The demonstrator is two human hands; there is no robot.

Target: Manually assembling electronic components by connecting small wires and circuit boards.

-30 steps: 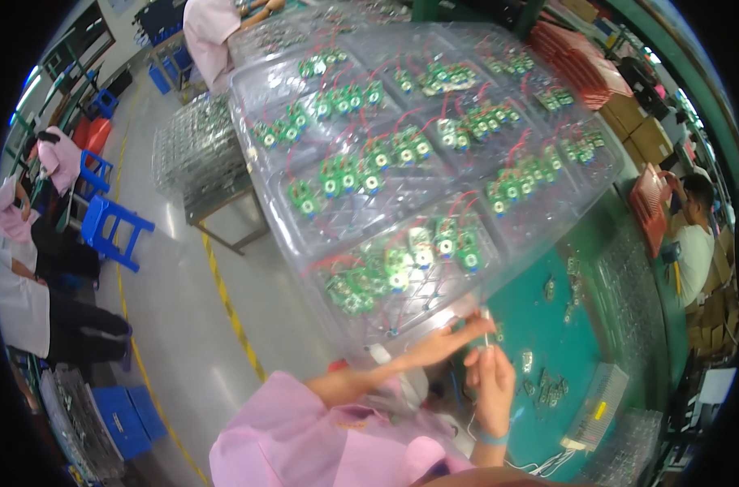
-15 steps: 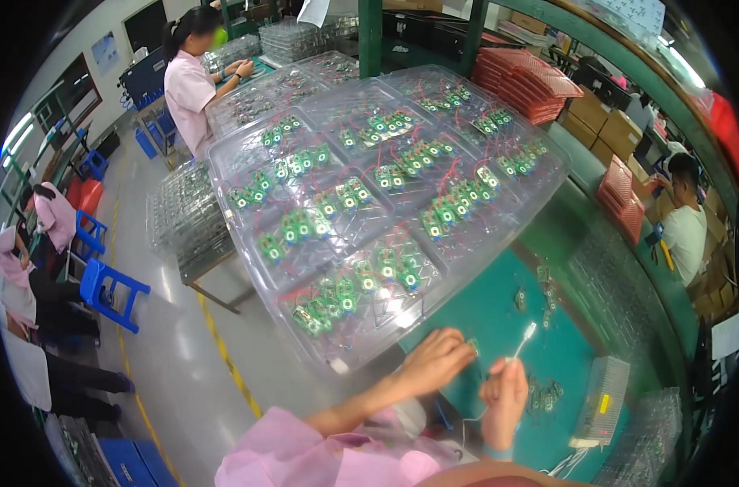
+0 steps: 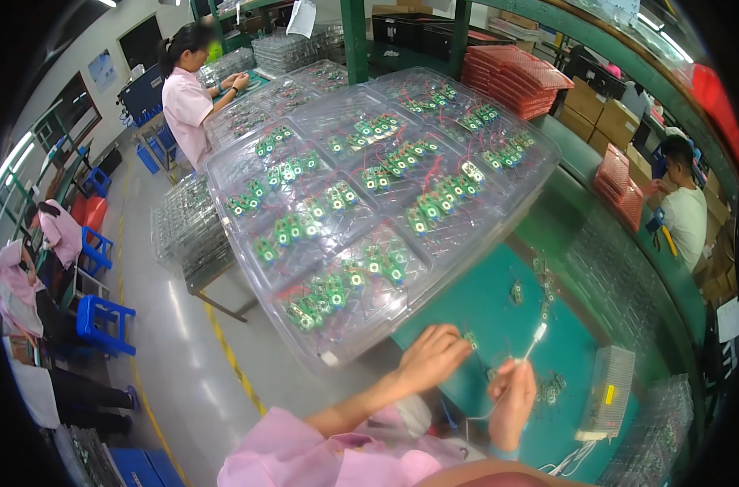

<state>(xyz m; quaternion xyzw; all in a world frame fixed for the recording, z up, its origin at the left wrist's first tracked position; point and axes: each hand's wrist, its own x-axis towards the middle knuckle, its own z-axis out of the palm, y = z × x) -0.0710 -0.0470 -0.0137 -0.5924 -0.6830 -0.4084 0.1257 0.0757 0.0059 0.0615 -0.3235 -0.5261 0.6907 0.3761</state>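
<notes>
Here, left hand [image 3: 431,357] low on the green mat [image 3: 467,304], fingers curled and pinched on a small green board [image 3: 470,339] at the tips. Right hand [image 3: 512,399] just beside it, apart from the left, closed on a thin white wire [image 3: 522,357] with a white plug [image 3: 538,332] standing up above the fingers. More small boards [image 3: 516,291] scattered on the mat beyond both hands. Close behind the left hand, a big clear tray [image 3: 337,351] tilted over the bench edge, compartments full of green boards with red leads. Grey box [image 3: 607,388] right of the hands. Red trays [image 3: 516,77] stacked at the far end. Other people seated around, in pink [image 3: 187,101] and white [image 3: 684,213].
</notes>
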